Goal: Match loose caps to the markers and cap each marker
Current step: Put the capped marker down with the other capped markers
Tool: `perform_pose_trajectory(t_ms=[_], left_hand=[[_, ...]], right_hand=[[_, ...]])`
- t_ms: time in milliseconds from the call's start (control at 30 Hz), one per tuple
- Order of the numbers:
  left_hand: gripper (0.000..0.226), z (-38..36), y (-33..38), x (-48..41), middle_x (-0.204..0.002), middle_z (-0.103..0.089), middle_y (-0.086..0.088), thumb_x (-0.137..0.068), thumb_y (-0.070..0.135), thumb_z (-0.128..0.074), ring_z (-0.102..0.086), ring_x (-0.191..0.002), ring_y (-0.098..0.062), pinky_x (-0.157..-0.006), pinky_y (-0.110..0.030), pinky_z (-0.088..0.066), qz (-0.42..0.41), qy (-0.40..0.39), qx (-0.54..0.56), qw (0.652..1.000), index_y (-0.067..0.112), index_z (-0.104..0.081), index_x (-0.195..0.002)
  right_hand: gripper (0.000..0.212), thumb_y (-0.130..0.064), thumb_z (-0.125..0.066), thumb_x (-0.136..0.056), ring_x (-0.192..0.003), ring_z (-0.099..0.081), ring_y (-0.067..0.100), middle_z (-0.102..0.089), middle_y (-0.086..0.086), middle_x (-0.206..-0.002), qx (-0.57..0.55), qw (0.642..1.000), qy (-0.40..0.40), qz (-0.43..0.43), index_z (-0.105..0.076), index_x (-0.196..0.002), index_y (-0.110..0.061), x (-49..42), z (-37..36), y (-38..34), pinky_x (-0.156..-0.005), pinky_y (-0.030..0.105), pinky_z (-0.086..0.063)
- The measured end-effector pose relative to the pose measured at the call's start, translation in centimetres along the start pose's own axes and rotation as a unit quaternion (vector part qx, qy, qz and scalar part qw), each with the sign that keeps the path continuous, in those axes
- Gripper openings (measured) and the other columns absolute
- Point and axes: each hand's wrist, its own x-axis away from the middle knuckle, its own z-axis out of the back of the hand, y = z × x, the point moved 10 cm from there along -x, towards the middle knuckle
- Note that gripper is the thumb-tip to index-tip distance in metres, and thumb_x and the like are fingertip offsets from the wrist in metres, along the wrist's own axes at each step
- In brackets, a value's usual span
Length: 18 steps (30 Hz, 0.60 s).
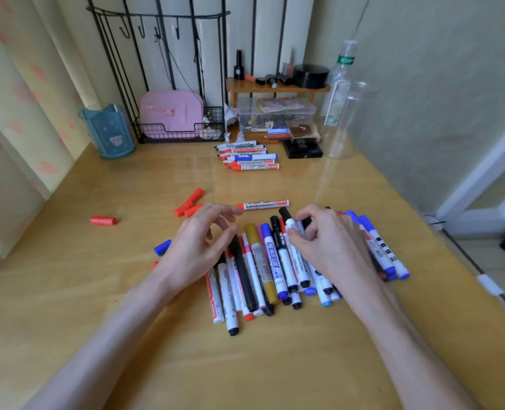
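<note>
Markers [270,261] lie fanned under both hands, long axes running away from the person, barrels mostly white with black, blue, red, pink and gold ends. Right hand [325,241] curls its fingers round a white marker [291,224], whose end pokes out leftward. Left hand [198,244] hovers slack, holding nothing. Red caps [189,202] lie just beyond it, and a blue cap [162,247] sits at its left.

Two hands [198,241] [325,241]; one loose blue cap [162,247]; four loose red caps [103,220] [195,194] [182,209] [193,210] showing.
</note>
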Motion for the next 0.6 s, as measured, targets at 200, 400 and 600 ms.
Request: perform_pose_trajectory(t_ms=[200, 400, 600], left_hand=[[0.025, 0.2, 0.3, 0.3, -0.111, -0.065, 0.012, -0.100, 0.024, -0.066, -0.065, -0.106, -0.017, -0.075, -0.042, -0.054, -0.003, 0.001, 0.018, 1.000, 0.026, -0.066, -0.125], [0.023, 0.3, -0.6, 0.3, -0.116, -0.064, 0.013, -0.102, 0.025, -0.064, -0.063, -0.110, -0.018, -0.079, -0.040, -0.055, 0.005, 0.001, 0.010, 1.000, 0.030, -0.066, -0.124], [0.028, 0.8, -1.8, -1.2, -0.118, -0.062, 0.009, -0.101, 0.035, -0.059, -0.058, -0.113, -0.009, -0.086, -0.030, -0.050, 0.017, 0.003, -0.023, 1.000, 0.027, -0.066, -0.127]], right_hand=[[0.028, -0.045, -0.066, -0.096, -0.085, -0.066, 0.021, -0.069, -0.007, -0.081, 0.036, 0.999, 0.018, -0.002, -0.060, -0.119, -0.031, 0.2, 0.3, 0.2, -0.065, 0.034, -0.047], [0.022, -0.036, -0.067, -0.098, -0.078, -0.058, 0.015, -0.063, -0.009, -0.086, -0.007, 0.996, 0.059, 0.065, -0.068, -0.117, -0.025, -1.4, 1.1, -2.6, -0.066, 0.029, -0.042], [0.032, -0.043, -0.073, -0.093, -0.096, -0.060, 0.008, -0.065, -0.008, -0.111, -0.080, 0.991, -0.014, 0.111, -0.069, -0.121, -0.027, -6.1, -2.8, -5.9, -0.079, 0.029, -0.048]])
